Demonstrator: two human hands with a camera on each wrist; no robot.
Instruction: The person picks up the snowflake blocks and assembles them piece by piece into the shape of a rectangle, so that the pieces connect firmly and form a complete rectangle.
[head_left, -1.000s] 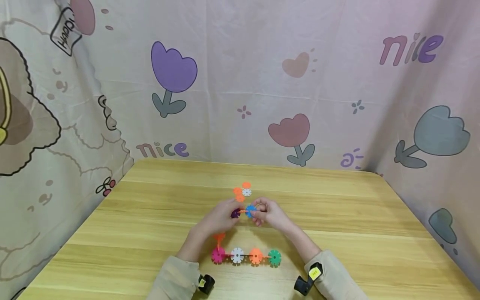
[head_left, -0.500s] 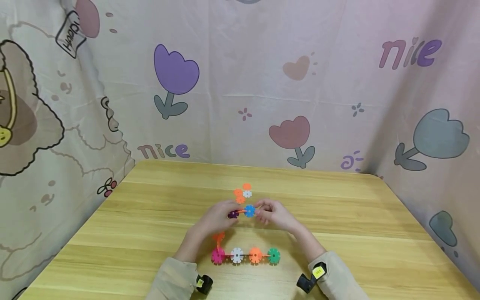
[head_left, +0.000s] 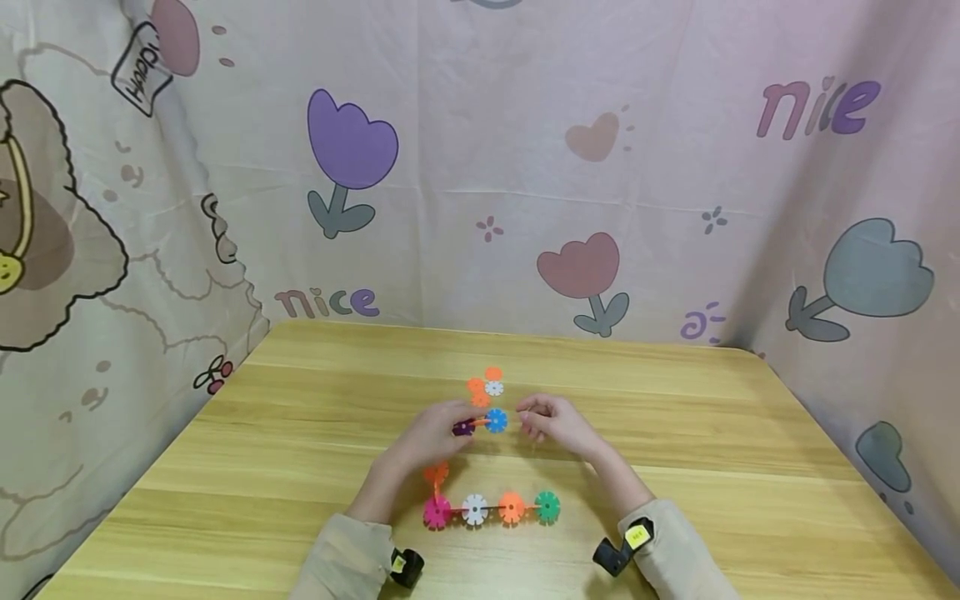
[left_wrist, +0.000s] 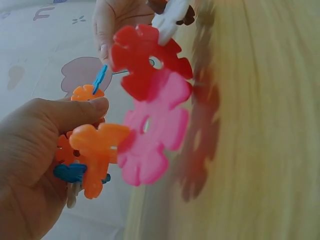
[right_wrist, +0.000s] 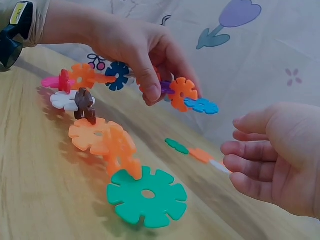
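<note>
We find the left hand reaching in over the counter with its forearm angled forward and inward, thumb and fingers pinching a chain of discs near one end. In the right wrist view we see that thumb pointing downward in front of the chain, with the fingers curled behind it, and that stretch raised off the counter. A purple disc sits at the left fingertips; next along is an orange disc, and the blue disc forms the end beyond it, projecting toward the right hand. We record the right hand as holding nothing: its fingers are loosely bent, its palm faces the chain, and a small gap separates it from the blue disc. Its forearm also slants inward, from a beige sleeve. From the left hand, the chain runs back toward the person, turns at a pink disc and continues rightward, ending at a green disc. Beyond the hands, on the far part of the counter, we note a small group of orange and white discs. A printed curtain hangs behind.
</note>
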